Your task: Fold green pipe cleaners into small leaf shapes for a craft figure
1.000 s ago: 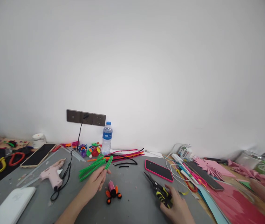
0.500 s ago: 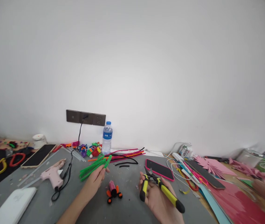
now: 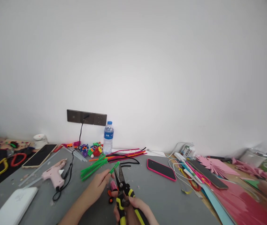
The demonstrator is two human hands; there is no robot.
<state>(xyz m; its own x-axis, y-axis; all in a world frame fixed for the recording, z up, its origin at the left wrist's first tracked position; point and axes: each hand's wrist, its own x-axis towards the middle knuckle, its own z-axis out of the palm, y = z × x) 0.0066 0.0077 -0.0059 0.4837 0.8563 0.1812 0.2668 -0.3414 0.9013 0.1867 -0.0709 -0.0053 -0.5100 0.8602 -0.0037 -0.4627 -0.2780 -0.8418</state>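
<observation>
My left hand (image 3: 100, 185) pinches a bent green pipe cleaner (image 3: 115, 167) whose looped end sticks out past the fingertips. My right hand (image 3: 140, 208) is wrapped around yellow-and-black pliers (image 3: 122, 187), with the jaws parted and pointing up beside the green loop. Whether the jaws touch the loop I cannot tell. Behind the pliers, a small pink-and-orange pipe cleaner figure (image 3: 113, 186) lies on the grey mat (image 3: 171, 203), partly hidden. A bunch of green pipe cleaners (image 3: 92, 168) rests just beyond my left hand.
A pink glue gun (image 3: 54, 175) and a white power bank (image 3: 14, 204) lie at left. A water bottle (image 3: 108, 137) stands by the wall. A pink-cased phone (image 3: 161, 169) and red paper (image 3: 243, 200) are at right. Other people's hands show at both edges.
My right hand has swung the pliers left, from lying across the open palm to upright beside my left hand. My left hand has shifted slightly right with the green loop, away from the bunch.
</observation>
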